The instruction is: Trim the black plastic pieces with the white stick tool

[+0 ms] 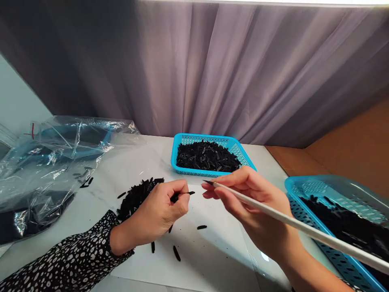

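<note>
My left hand [161, 211] pinches one small black piece [182, 195]; my right hand [252, 207] grips a thin white stick [291, 222]. If the tip jabs off-centre, the piece could slip free and drop among the strays on the white sheet [212, 251].

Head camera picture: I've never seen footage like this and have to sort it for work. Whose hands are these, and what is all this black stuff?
The camera sits on a person's head, looking down at their own two hands. The left hand pinches a small black stick-like piece in its grip. The right hand holds a long thin white stick like a pen. On the white table lie a pile of black pieces, two blue baskets filled with them, and clear plastic bags at left.
</note>
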The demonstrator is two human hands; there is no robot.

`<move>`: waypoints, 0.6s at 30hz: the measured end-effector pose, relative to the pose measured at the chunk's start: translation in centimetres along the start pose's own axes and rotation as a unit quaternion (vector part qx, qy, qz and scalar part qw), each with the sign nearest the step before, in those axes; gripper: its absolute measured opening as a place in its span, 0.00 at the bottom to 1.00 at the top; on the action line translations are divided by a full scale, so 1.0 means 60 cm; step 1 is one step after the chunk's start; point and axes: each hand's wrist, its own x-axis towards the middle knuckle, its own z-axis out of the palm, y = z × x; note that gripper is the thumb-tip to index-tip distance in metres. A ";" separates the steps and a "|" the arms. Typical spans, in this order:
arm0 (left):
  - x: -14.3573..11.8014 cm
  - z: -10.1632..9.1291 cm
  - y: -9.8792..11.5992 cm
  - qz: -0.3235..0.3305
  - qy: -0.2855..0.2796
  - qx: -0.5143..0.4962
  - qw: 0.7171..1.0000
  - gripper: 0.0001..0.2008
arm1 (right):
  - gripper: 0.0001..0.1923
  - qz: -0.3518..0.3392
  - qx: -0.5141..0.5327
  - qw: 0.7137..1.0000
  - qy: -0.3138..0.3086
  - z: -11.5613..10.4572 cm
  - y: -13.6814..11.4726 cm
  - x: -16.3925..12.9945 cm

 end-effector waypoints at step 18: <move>-0.004 -0.004 0.017 0.038 0.018 0.078 0.996 0.11 | 0.03 -0.002 -0.119 0.989 -0.084 0.007 -0.010 -0.014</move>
